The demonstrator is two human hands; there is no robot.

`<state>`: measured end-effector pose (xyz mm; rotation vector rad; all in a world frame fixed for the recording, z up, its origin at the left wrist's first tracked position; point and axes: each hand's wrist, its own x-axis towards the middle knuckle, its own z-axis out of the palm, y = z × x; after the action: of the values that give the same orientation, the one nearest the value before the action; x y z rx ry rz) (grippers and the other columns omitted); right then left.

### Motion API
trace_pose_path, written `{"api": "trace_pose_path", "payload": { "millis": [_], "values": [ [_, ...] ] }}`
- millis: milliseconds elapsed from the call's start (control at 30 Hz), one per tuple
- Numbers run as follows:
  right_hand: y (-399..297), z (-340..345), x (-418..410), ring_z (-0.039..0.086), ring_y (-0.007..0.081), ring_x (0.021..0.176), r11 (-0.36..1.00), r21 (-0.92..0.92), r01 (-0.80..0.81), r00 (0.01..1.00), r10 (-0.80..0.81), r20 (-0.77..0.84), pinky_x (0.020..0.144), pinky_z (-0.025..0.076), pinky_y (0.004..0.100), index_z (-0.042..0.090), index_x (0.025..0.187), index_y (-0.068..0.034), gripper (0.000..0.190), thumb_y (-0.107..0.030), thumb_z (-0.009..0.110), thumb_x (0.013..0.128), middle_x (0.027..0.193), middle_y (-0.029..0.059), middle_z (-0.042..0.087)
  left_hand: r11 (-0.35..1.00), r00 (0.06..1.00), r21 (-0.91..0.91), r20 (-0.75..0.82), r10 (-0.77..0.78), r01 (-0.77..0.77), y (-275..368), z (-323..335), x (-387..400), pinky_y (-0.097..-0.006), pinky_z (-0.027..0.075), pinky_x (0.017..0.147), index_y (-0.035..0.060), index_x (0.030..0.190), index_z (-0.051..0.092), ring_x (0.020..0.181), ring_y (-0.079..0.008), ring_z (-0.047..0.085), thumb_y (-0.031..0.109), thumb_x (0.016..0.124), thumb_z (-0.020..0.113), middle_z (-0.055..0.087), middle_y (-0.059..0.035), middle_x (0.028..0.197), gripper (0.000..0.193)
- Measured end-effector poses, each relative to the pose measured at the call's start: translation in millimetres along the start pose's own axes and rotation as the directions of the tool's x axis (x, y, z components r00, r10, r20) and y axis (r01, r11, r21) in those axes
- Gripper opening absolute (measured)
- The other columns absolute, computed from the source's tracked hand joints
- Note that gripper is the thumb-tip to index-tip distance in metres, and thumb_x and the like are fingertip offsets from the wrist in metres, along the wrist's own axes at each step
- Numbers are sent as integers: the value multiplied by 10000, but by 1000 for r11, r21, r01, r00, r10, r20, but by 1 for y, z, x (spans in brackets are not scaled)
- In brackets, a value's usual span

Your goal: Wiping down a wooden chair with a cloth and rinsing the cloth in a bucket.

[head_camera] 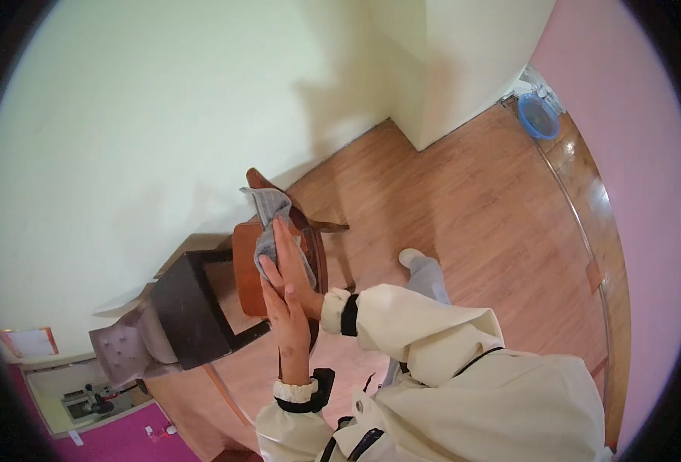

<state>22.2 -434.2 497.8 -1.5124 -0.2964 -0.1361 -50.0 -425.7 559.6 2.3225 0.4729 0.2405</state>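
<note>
My right hand (294, 271) has a grey cloth (272, 203) under its fingers and thumb, over the brown seat (248, 271) of a wooden chair. The cloth's far end rises towards the chair's backrest (255, 178). Just below, my left hand (288, 329) is stretched forward with its thumb apart from the fingers. Its fingertips overlap the right hand in this view; whether they touch it or the cloth is hard to tell. Nothing shows in the left hand.
A dark table (193, 312) with a framed opening stands left of the chair, beside a tufted grey chair (122, 346). A pale wall (161, 115) runs behind them, with a jutting corner. My foot (411, 257) is on the wooden floor (490, 231). A blue basin (539, 116) sits far right.
</note>
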Motion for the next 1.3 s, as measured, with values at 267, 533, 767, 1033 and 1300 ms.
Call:
{"api": "trace_pose_path", "payload": {
  "millis": [267,533,767,1033,1300],
  "values": [
    [48,-3,91,362,386,1164,959,266,-98,995,95,23,978,274,403,290,1283,28,497,-265,395,896,1261,247,374,960,998,276,-49,-37,49,7,16,33,-409,345,910,-36,1281,301,1082,-393,430,291,882,449,421,-256,1191,537],
    [202,17,84,490,207,973,634,456,-625,772,591,236,860,377,303,501,1086,4,362,-248,289,936,1033,97,520,940,980,281,-108,-167,191,13,33,43,-406,400,806,-34,1176,417,924,-361,498,124,811,545,512,-205,1017,418],
    [90,23,84,432,335,1078,924,85,-374,926,376,-15,953,305,400,492,1098,-13,299,-171,325,908,1095,175,494,921,966,308,-170,-194,239,2,23,36,-414,385,861,-29,1212,385,1019,-382,470,55,771,562,482,-227,1111,482],
    [99,-3,104,458,354,855,932,104,-346,929,326,177,746,343,391,504,860,8,337,-254,304,927,853,196,488,944,970,267,-195,-144,194,21,41,51,-430,352,912,-42,1258,324,1066,-405,449,58,769,560,452,-237,1182,553],
    [105,-1,104,478,340,833,823,70,-563,799,521,301,730,362,372,521,845,14,338,-244,315,919,810,186,502,857,969,487,-242,-52,167,18,46,49,-432,372,856,-36,1248,350,1038,-389,471,190,828,525,462,-227,1180,508]
  ]
}}
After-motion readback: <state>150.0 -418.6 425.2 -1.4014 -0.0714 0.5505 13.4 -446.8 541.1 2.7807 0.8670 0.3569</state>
